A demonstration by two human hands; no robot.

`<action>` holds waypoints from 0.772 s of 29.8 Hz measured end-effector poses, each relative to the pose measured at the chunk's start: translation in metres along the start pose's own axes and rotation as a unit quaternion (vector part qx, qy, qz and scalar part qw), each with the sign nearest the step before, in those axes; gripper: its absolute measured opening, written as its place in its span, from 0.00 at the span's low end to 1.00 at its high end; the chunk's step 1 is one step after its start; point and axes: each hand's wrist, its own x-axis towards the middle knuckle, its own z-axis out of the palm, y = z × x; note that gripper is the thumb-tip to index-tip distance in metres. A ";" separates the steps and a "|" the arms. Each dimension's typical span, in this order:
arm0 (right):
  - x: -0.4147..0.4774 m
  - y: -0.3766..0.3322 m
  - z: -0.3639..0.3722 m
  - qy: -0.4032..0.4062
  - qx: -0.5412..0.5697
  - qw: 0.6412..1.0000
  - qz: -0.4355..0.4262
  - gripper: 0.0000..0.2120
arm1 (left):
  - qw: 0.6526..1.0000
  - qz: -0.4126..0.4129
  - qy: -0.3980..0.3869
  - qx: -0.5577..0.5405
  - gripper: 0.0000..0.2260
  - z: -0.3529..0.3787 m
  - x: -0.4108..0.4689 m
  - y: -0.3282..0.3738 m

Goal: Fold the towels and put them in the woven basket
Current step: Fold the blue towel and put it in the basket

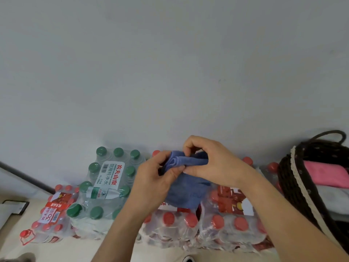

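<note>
Both hands, left hand (154, 178) and right hand (211, 163), are pinching the blue towel (186, 188). It's looking soft and floppy, so gripping corners seems best. The woven basket (302, 186) is waiting at three o'clock.

head | looks forward-down | near wall (170, 53) | close over bottle packs (105, 186)

You face a shrink-wrapped pack of green-capped clear plastic water bottles (105, 184) (white label on top), flanked by similar red-capped packs (226, 224), against a pale grey wall (170, 63).
</note>
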 end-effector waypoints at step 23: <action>-0.064 -0.056 -0.028 0.070 -0.004 0.994 0.082 0.21 | 0.954 0.206 -0.011 0.218 0.08 -0.036 0.003 0.050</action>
